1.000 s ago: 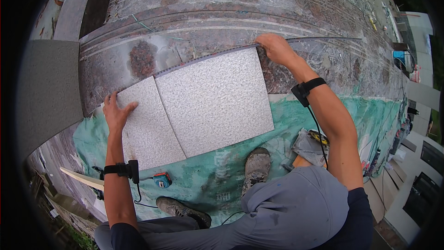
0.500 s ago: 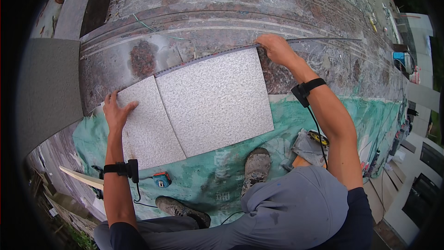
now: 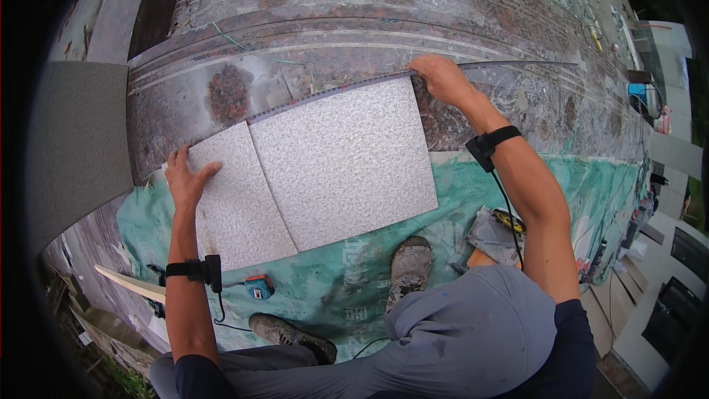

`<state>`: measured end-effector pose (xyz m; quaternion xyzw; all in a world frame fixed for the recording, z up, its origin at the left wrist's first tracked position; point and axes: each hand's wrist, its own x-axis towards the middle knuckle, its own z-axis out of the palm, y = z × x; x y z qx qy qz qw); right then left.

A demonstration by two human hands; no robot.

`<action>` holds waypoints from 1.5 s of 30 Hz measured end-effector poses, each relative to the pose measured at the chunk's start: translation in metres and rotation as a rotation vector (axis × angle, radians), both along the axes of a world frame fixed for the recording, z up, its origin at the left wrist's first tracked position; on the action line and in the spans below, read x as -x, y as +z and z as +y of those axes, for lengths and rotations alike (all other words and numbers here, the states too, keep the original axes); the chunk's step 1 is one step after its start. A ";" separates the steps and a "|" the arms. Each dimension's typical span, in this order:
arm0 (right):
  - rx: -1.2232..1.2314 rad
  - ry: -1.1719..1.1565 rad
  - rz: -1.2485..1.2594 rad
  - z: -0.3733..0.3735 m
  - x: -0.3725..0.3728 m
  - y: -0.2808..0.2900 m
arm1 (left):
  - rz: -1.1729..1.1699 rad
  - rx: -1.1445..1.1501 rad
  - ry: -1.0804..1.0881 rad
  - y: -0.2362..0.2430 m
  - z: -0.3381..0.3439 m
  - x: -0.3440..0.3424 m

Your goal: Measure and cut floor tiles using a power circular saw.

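Daylight is soft; the rim bends into black.

dark strip partly hidden by right grip, markings too small, sleeves cut off

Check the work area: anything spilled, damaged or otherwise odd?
A dark reddish blotch with paler grey around it stands out on the stone surface, just beyond the speckled panels. Its colour breaks from the dusty stone nearby, perhaps damp or bare stone; I can't tell which.
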<state>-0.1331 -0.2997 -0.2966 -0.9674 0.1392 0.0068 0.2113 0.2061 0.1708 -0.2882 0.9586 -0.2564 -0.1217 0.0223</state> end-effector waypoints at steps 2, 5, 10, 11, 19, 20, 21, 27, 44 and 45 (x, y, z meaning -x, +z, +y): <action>-0.001 -0.007 0.000 0.000 0.000 0.000 | 0.000 0.006 -0.002 0.000 0.000 0.000; -0.011 -0.010 -0.001 0.000 0.000 -0.001 | -0.005 0.012 -0.012 0.000 0.000 0.000; -0.023 0.007 -0.070 0.001 0.015 0.005 | 0.011 0.043 -0.026 0.002 0.001 0.000; -0.017 0.008 -0.056 0.003 0.024 0.010 | 0.012 0.044 -0.037 0.002 0.002 0.000; -0.272 0.056 0.235 0.075 0.138 0.029 | -0.004 0.012 -0.049 -0.006 0.007 -0.002; -0.329 0.042 0.325 0.084 0.147 0.029 | -0.002 0.008 -0.050 -0.006 0.007 -0.002; -0.340 0.044 0.330 0.091 0.153 0.028 | -0.013 0.023 -0.050 -0.007 0.007 -0.004; -0.423 0.049 0.359 0.129 0.166 0.032 | 0.006 0.004 -0.039 -0.010 0.007 -0.008; -0.450 -0.008 0.376 0.150 0.191 0.031 | 0.022 0.056 -0.033 -0.009 0.009 -0.010; -0.443 -0.017 0.384 0.152 0.191 0.030 | 0.013 0.057 -0.037 -0.008 0.010 -0.011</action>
